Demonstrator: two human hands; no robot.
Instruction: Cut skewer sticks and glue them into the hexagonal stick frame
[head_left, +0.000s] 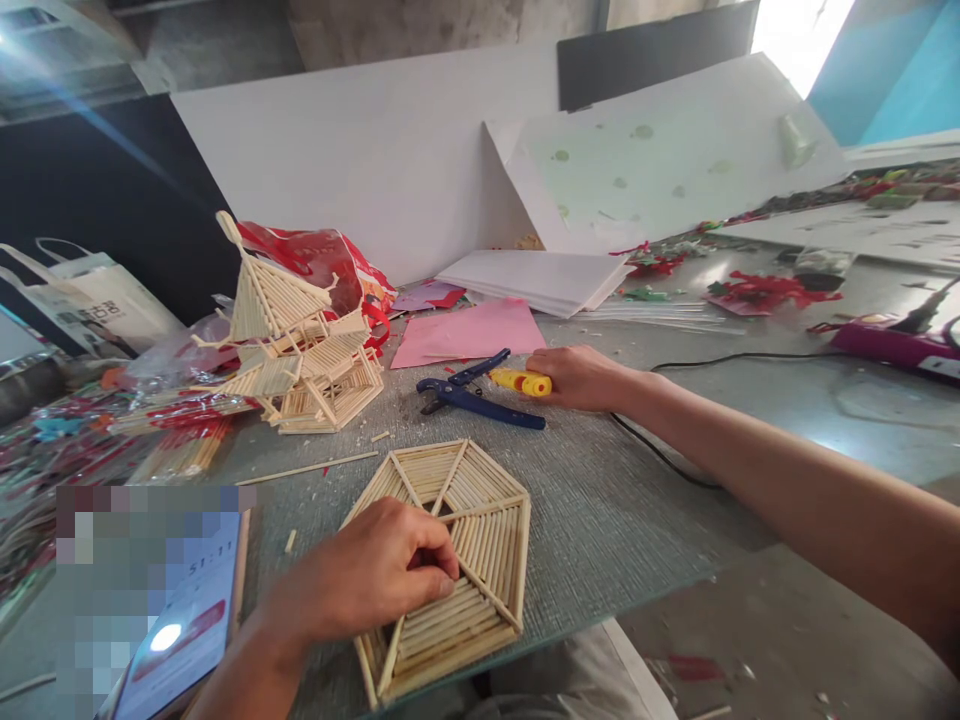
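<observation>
An octagonal panel of thin wooden sticks lies flat near the table's front edge. My left hand rests over its left part, fingers curled and thumb pressed to the forefinger; whatever they pinch is hidden. Further back, my right hand is closed around a yellow tool that looks like a glue gun, its far side covered by the fingers. Touching or just beside the yellow tool are dark blue cutters, handles spread. A stick-built pavilion model with a pointed roof stands at the back left.
A phone leans at the lower left. A loose stick and small offcuts lie left of the panel. Pink paper and white boards lie behind. A black cord runs past my right wrist toward a purple device.
</observation>
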